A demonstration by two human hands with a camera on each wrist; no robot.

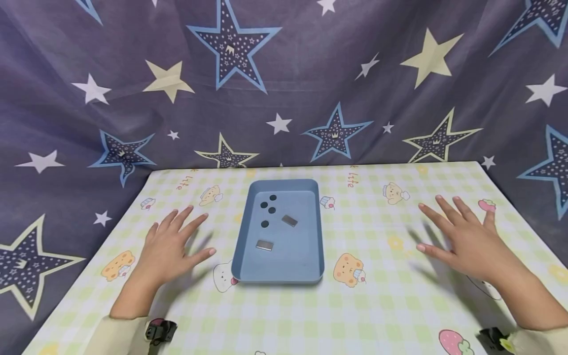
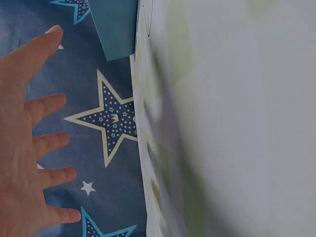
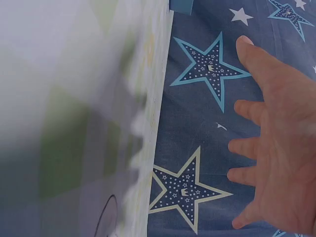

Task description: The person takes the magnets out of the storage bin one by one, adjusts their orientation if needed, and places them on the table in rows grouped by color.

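A shallow blue tray (image 1: 301,261) lies on the table in the head view. Inside it are several small dark discs (image 1: 265,224) toward the far left, and two small grey metallic rectangular blocks, one block (image 1: 290,220) right of the discs and another block (image 1: 265,245) nearer the front. To the left of the tray, my left hand (image 1: 166,249) hovers over the cloth with fingers spread, holding nothing. My right hand (image 1: 472,241) is spread the same way, well to the right of the tray. Both wrist views show the palms bare, with the tray's corner (image 2: 116,29) at the top.
A checkered green and white tablecloth (image 1: 377,305) with cartoon prints covers the table. Behind it hangs a dark curtain (image 1: 301,59) patterned with stars, meeting the table's far edge. Small black devices, one the left wrist camera (image 1: 160,331), sit at both wrists.
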